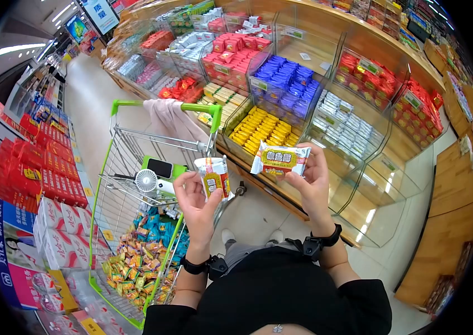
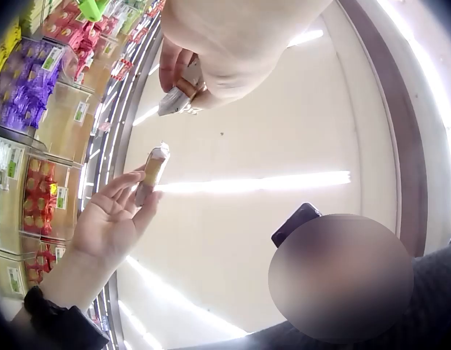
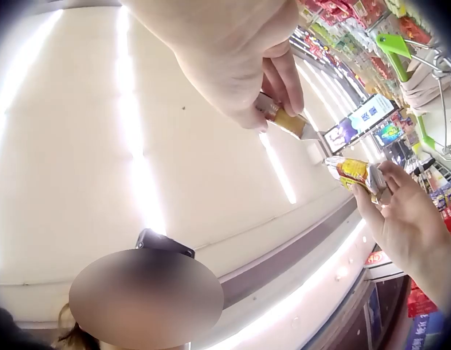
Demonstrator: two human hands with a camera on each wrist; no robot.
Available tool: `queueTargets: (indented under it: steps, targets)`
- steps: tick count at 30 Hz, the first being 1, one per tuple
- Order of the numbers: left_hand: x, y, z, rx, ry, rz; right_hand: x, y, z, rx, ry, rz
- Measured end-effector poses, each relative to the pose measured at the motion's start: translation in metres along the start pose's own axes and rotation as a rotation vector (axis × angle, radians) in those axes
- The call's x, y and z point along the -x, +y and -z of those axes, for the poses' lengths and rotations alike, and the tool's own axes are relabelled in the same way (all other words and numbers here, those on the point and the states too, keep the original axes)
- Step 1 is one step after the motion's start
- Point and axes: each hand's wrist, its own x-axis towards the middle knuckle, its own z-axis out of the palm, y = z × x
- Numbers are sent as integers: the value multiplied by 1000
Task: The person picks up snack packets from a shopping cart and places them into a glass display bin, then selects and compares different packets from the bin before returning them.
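My left hand (image 1: 193, 204) pinches a white, yellow and red wrapped snack packet (image 1: 212, 174) between thumb and fingers, standing on end over the edge of the shopping cart. To its right, my right hand (image 1: 316, 184) holds a matching wrapped packet (image 1: 279, 158) sideways, its printed face turned up. A small gap separates the two packets. The left wrist view shows the left-hand packet (image 2: 183, 89) edge-on, partly covered by fingers. In the right wrist view the left hand's packet (image 3: 353, 172) shows its yellow side, near the right hand's packet (image 3: 284, 120).
The green-rimmed cart (image 1: 96, 206) holds many small wrapped pieces (image 1: 136, 262), a small fan (image 1: 146, 180) and a phone (image 1: 160, 168); a cloth (image 1: 175, 118) hangs over its bar. Ahead are clear bins of yellow packets (image 1: 264, 131), purple packets (image 1: 287, 78) and white packets (image 1: 349, 120). Red boxes (image 1: 52, 178) line the left.
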Motion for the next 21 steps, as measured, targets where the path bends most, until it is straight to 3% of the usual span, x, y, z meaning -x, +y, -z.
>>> queueTargets:
  steps: [10, 17, 21]
  targets:
    - [21, -9, -46, -15, -252, 141, 19, -5, 54, -11, 10, -206]
    - [24, -30, -83, -26, -400, 275, 42, -27, 83, 93, -42, -226]
    - [19, -51, -102, -147, -571, 206, 58, -35, 101, 224, -29, -192]
